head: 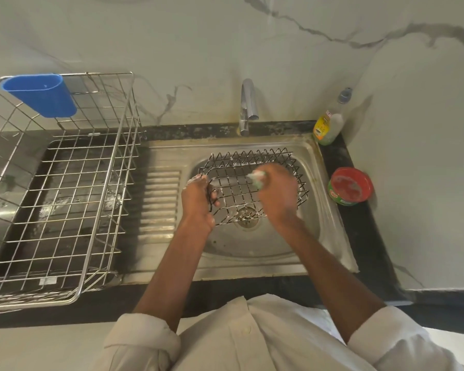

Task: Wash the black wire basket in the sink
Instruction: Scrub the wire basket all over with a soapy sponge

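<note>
In the sink (310, 210), left hand (198, 202) grips the black wire basket (241, 188) by its rim; right hand (277, 191), fingers clamped on a scrubber (257, 179), scrubs inside. Rinsing looks next.

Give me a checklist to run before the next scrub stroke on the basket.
1. Basket inside the sink: ok.
2. Left hand gripping the basket's left rim: ok.
3. Right hand holding the scrubber: ok, though blurred.
4. Suds on the wires: ok, white foam along the rim.
5. Tap running: cannot tell, no stream visible.
6. Drain unblocked: cannot tell, the basket covers part of it.
</note>
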`<state>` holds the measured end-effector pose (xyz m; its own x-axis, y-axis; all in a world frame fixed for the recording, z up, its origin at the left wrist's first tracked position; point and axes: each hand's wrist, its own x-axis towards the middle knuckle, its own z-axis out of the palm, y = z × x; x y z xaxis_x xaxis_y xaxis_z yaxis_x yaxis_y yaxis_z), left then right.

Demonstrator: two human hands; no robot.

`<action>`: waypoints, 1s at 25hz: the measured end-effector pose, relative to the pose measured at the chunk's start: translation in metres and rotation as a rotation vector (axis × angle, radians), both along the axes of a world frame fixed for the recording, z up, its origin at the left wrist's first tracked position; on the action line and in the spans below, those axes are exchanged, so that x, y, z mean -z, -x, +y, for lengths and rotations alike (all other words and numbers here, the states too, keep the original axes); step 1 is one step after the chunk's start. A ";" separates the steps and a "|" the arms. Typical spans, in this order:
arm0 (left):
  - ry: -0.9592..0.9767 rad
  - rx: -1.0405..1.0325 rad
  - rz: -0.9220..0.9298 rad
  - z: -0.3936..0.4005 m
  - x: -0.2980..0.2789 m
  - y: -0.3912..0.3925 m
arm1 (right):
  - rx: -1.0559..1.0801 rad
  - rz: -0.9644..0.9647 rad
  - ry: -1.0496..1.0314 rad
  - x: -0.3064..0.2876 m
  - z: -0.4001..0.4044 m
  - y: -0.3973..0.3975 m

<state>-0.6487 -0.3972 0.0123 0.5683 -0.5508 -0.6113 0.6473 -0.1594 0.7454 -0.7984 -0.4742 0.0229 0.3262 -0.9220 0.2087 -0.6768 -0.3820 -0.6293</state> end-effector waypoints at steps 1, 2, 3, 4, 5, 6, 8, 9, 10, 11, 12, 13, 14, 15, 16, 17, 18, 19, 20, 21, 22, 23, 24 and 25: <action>-0.010 -0.006 0.004 0.000 0.000 -0.001 | 0.136 0.033 -0.037 0.003 -0.010 0.016; -0.010 -0.007 0.008 0.000 -0.002 -0.001 | 0.237 0.056 -0.068 0.005 -0.013 0.023; -0.011 -0.007 0.005 -0.001 -0.001 -0.001 | 0.276 0.047 -0.069 0.004 -0.008 0.018; -0.005 -0.005 0.009 -0.003 -0.003 0.001 | 0.229 -0.001 -0.044 -0.002 0.005 0.003; 0.006 -0.005 0.025 -0.004 -0.001 0.001 | 0.089 -0.072 -0.011 -0.007 0.021 -0.016; 0.029 -0.002 0.067 -0.005 -0.002 0.003 | -0.093 -0.113 0.035 -0.010 0.039 -0.033; 0.070 0.004 0.132 -0.005 -0.002 0.003 | -0.360 -0.113 0.138 -0.007 0.059 -0.045; 0.068 0.006 0.115 -0.005 -0.001 0.001 | -0.376 -0.113 0.170 -0.005 0.052 -0.039; 0.063 0.010 0.087 -0.005 -0.002 0.000 | -0.305 -0.114 0.171 -0.003 0.039 -0.027; 0.051 0.009 0.059 -0.004 -0.002 -0.001 | -0.167 -0.112 0.149 0.001 0.025 -0.013; 0.046 0.009 0.049 -0.005 -0.003 -0.001 | -0.014 -0.118 0.107 0.004 0.014 0.002; 0.040 0.007 0.038 -0.006 -0.002 -0.001 | 0.091 -0.124 0.067 0.007 0.008 0.011; 0.042 0.012 0.029 -0.006 -0.004 0.000 | 0.127 -0.119 0.054 0.007 0.009 0.010; 0.035 0.013 0.014 -0.008 -0.002 0.001 | 0.091 -0.125 0.075 0.004 0.016 0.000; 0.033 0.013 0.007 -0.009 -0.002 0.003 | -0.006 -0.114 0.102 -0.002 0.024 -0.013; 0.028 0.011 -0.008 -0.010 -0.001 0.004 | -0.128 -0.092 0.123 -0.006 0.035 -0.026; 0.025 0.013 -0.019 -0.009 -0.001 0.005 | -0.222 -0.041 0.139 -0.007 0.042 -0.034; 0.024 0.013 -0.024 -0.008 0.000 0.006 | -0.263 0.006 0.139 -0.008 0.041 -0.035; 0.026 0.009 -0.015 -0.007 -0.001 0.005 | -0.230 0.010 0.092 -0.010 0.033 -0.029; 0.020 -0.002 -0.006 -0.005 0.000 0.003 | -0.135 -0.004 0.021 -0.010 0.021 -0.016; 0.011 -0.014 0.006 -0.003 -0.002 0.000 | -0.017 0.006 -0.057 -0.006 0.006 0.003; -0.001 -0.029 0.016 -0.002 -0.001 -0.004 | 0.103 0.040 -0.117 -0.003 -0.008 0.025; -0.008 -0.042 0.028 0.000 -0.001 -0.008 | 0.223 0.107 -0.144 0.001 -0.019 0.046; -0.016 -0.053 0.037 0.000 0.001 -0.011 | 0.319 0.160 -0.149 0.004 -0.025 0.059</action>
<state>-0.6378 -0.3970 0.0117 0.5733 -0.5111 -0.6404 0.6818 -0.1358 0.7188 -0.8578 -0.4994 0.0192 0.0359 -0.9987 0.0349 -0.8408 -0.0490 -0.5392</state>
